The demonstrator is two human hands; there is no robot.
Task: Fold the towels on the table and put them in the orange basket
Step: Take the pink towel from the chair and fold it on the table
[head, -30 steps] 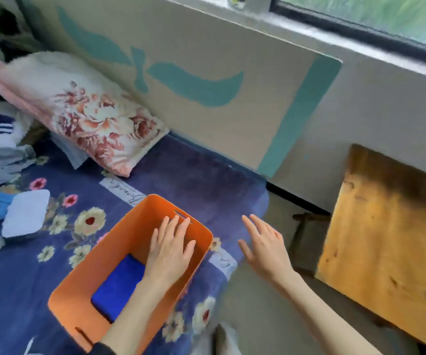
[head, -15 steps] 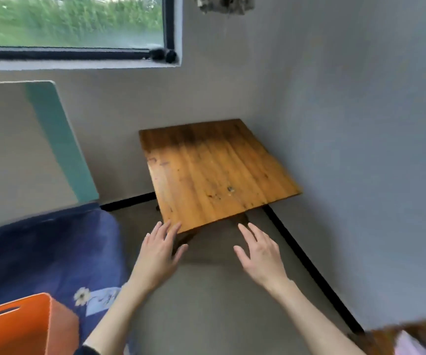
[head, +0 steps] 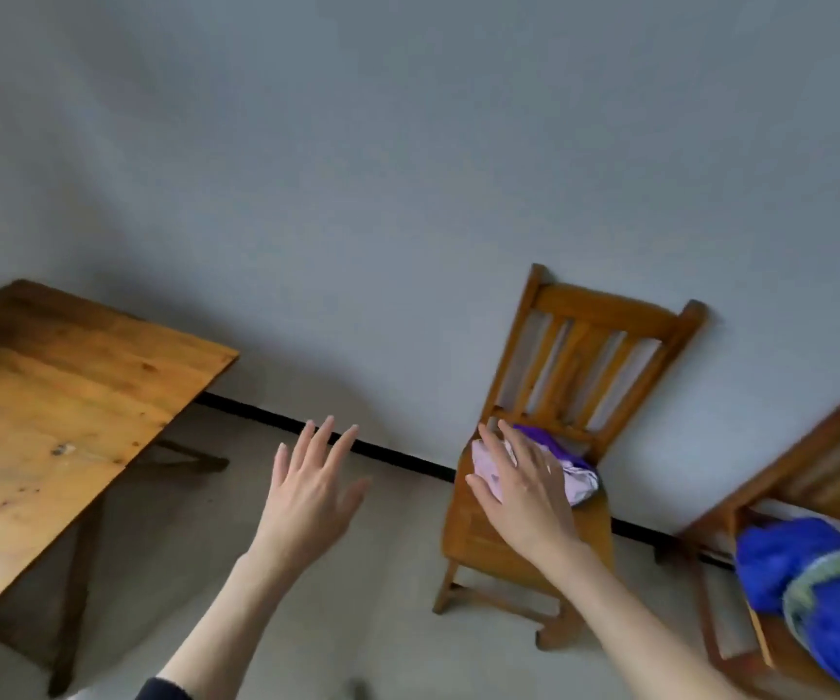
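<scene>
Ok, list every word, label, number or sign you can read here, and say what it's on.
None: no writing, label, number or sign shows in this view.
Table: bare wood, no text.
Near chair and far-right chair: no text.
Purple cloth and blue cloth: no print legible; the picture is motion-blurred.
Wall: plain.

Two wooden chairs (head: 549, 502) (head: 812, 477) against the wall, perhaps slightly blurred
</scene>
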